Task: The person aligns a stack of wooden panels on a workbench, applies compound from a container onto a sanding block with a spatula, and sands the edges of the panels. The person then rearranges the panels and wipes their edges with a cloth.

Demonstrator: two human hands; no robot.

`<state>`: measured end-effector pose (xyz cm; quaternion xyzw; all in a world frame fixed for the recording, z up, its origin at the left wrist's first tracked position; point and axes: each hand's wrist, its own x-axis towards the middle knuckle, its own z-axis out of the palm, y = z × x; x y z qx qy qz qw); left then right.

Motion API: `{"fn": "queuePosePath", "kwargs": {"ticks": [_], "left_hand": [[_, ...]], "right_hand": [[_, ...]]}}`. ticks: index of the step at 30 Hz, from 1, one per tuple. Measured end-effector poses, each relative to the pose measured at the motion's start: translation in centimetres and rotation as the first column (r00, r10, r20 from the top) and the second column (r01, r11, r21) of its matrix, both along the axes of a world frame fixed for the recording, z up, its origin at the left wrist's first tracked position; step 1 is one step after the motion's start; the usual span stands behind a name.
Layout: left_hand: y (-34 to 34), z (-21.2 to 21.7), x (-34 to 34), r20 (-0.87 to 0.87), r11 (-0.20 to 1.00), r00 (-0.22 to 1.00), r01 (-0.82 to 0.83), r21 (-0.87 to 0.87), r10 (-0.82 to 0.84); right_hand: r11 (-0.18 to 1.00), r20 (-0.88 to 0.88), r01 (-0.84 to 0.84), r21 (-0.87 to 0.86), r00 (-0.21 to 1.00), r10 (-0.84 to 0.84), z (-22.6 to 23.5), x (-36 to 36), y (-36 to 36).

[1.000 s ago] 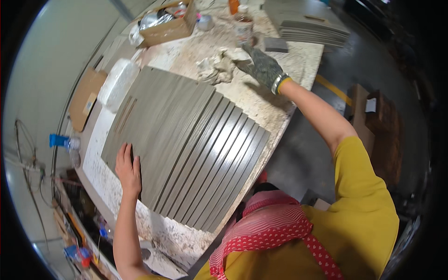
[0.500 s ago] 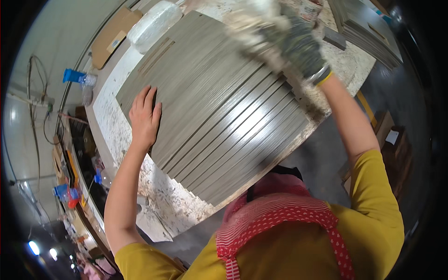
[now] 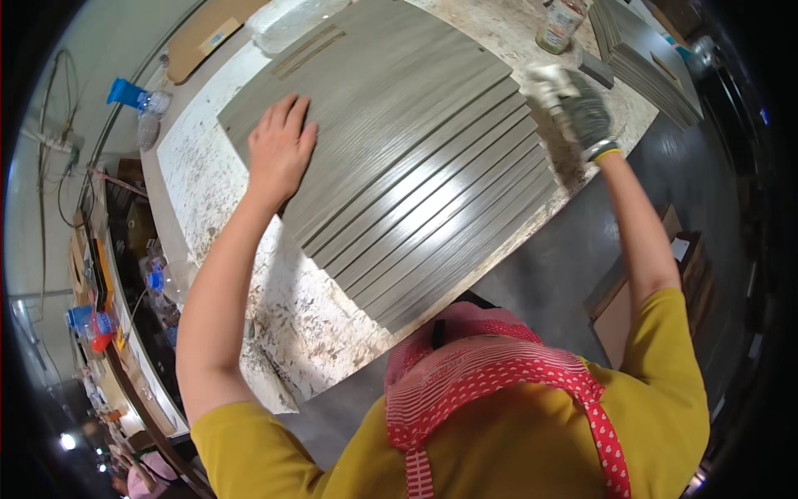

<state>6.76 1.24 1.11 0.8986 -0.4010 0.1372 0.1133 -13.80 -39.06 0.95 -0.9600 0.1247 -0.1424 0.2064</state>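
Note:
A fanned stack of grey wood-grain panels (image 3: 391,108) lies on the worktable, the front edges stepped one below another. My bare left hand (image 3: 283,150) rests on the top panel's left side, fingers stretched out and apart. Beyond the panels' right edge is my right hand (image 3: 588,115), in a dark grey glove with a yellow cuff. It is closed round a whitish rag (image 3: 549,81), which is somewhat blurred. Part of the rag is hidden by the glove.
The worktable (image 3: 312,337) is white and heavily stained. At the far right stand a bottle (image 3: 562,25), a small grey block (image 3: 596,69) and another panel stack (image 3: 644,58). A clear-wrapped white package (image 3: 291,25) and cardboard (image 3: 208,37) lie far left. A cardboard box (image 3: 613,320) stands on the floor.
My right hand has swept the rag off the top panel, rightward and nearer to me. My left hand stays on the panel; the whole view has shifted slightly.

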Motion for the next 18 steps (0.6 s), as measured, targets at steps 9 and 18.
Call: {"fn": "queuePosePath", "kwargs": {"ticks": [9,18], "left_hand": [[1.1,-0.5,-0.2,-0.018,0.999,0.999,-0.046,-0.029,0.046],[1.0,-1.4,0.1,-0.021,0.996,0.999,-0.044,-0.080,0.043]], "right_hand": [[0.879,0.278,-0.213,-0.427,0.894,0.352,-0.2,3.7,25.9],[0.386,0.406,-0.647,0.657,0.736,0.543,3.5,0.1,31.1]]}}
